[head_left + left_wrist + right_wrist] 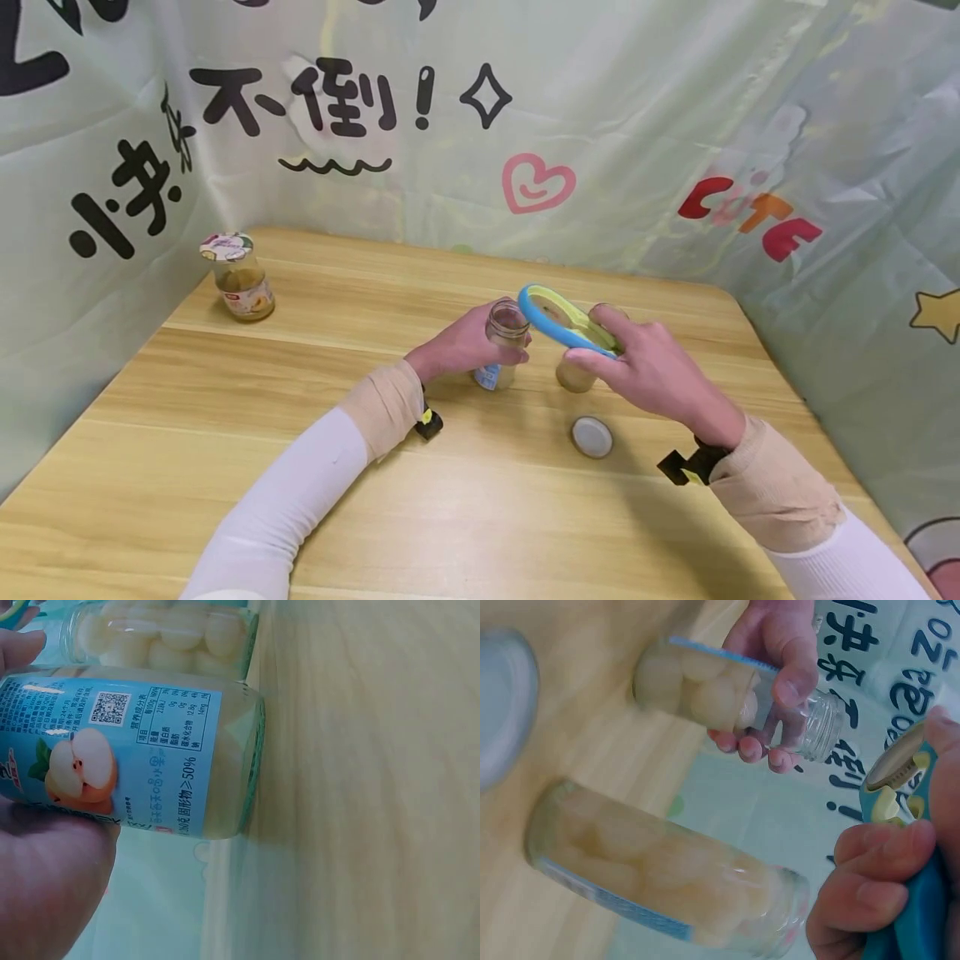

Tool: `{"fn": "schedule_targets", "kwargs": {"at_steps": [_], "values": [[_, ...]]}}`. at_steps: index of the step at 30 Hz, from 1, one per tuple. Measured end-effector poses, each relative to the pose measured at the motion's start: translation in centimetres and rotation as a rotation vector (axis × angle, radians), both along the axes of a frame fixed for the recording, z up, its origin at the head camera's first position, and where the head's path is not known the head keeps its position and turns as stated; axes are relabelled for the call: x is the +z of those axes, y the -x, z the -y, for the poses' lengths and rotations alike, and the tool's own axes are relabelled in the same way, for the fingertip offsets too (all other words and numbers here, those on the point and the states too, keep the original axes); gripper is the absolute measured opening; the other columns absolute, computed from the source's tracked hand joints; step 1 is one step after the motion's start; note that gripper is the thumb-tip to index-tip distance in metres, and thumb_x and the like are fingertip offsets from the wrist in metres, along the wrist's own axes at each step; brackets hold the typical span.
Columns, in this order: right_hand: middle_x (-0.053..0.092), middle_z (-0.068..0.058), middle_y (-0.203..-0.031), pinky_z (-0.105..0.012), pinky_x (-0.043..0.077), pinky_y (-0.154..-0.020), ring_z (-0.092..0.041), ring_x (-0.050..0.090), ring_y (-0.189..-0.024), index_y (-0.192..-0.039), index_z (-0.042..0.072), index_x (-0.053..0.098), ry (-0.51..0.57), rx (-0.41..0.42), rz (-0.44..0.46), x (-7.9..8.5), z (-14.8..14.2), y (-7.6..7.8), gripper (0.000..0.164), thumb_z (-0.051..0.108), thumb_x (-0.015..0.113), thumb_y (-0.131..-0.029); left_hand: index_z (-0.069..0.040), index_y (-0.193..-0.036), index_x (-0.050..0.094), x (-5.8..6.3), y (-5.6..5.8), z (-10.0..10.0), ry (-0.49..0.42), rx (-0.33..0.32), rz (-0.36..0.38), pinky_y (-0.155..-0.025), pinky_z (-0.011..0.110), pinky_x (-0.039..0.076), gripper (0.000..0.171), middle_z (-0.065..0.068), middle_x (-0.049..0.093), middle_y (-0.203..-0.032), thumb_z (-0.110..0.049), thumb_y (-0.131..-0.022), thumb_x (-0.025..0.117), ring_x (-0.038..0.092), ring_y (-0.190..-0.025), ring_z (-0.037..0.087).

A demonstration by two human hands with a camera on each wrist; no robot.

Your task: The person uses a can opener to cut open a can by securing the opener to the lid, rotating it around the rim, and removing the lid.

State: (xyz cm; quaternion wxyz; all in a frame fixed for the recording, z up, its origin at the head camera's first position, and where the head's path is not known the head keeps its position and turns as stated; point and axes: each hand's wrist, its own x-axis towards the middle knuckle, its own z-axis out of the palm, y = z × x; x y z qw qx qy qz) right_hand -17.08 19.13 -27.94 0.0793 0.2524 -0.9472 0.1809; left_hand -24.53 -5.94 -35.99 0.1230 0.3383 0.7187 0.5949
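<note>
Glass jar, lidless and roughly upright, sits in my left hand, whose fingers are clamped round its upper part, thumb to one side and the rest to the other; I take this grip to be for keeping the glass from turning or slipping. Whether its base touches the table below my fingers I cannot tell. My right hand is clamped on the blue-and-yellow opener, fingers curled round its handle, probably to pinch the loop tight; that loop juts leftward from my fingertips, close to the bare rim in my left grasp. Something brownish inside it looks like a lid, though I can't be certain. Counting up: one opener and three jars. Besides the one I grip, a second jar stands just below my right fingers, presumably to be within easy reach, and a third jar, its patterned cover on, stands well off to the left of my left fingers, out of the way, I'd guess. One loose lid lies on the near side of my right fingers, apart from both hands. Pale fruit pieces crowd the second jar, overlapping too much to count.
</note>
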Motion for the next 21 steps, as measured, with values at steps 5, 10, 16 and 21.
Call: {"fn": "schedule_targets", "kwargs": {"at_steps": [5, 10, 16, 21], "values": [[0.04, -0.001, -0.059, -0.03, 0.034, -0.041, -0.014, 0.038, -0.042, -0.103, 0.024, 0.053, 0.119, -0.054, 0.169, -1.1, -1.4, -0.9, 0.029, 0.051, 0.054, -0.094, -0.004, -0.115, 0.048, 0.2, -0.3, 0.0, -0.05, -0.036, 0.027, -0.089, 0.033, 0.05, 0.042, 0.009, 0.062, -0.109, -0.012, -0.081, 0.072, 0.06, -0.103, 0.022], [0.032, -0.003, -0.058, -0.025, 0.027, -0.033, -0.011, 0.026, -0.039, -0.095, 0.014, 0.049, 0.359, -0.062, 0.502, -2.3, -2.0, -2.2, 0.034, 0.048, 0.045, -0.099, -0.007, -0.118, 0.049, -1.0, 0.7, -0.1, -0.045, -0.035, 0.031, -0.088, 0.032, 0.05, 0.045, 0.007, 0.061, -0.111, -0.02, -0.082, 0.074, 0.06, -0.104, 0.018], [0.033, -0.005, -0.06, -0.025, 0.026, -0.034, -0.013, 0.028, -0.038, -0.099, 0.003, 0.045, 0.556, -0.069, 0.711, -3.4, -1.8, -3.2, 0.044, 0.046, 0.04, -0.102, -0.003, -0.123, 0.048, -1.4, 1.0, 0.0, -0.036, -0.024, 0.02, -0.088, 0.034, 0.05, 0.056, 0.008, 0.062, -0.112, -0.027, -0.081, 0.076, 0.061, -0.102, 0.019], [0.036, -0.003, -0.06, -0.024, 0.03, -0.036, -0.013, 0.032, -0.038, -0.107, -0.007, 0.043, 0.627, -0.086, 0.822, -4.6, -1.9, -3.6, 0.061, 0.053, 0.034, -0.101, -0.006, -0.122, 0.049, -1.3, 0.9, -0.1, -0.042, -0.016, 0.02, -0.088, 0.033, 0.05, 0.052, 0.012, 0.061, -0.113, -0.025, -0.081, 0.076, 0.061, -0.102, 0.019]]}}
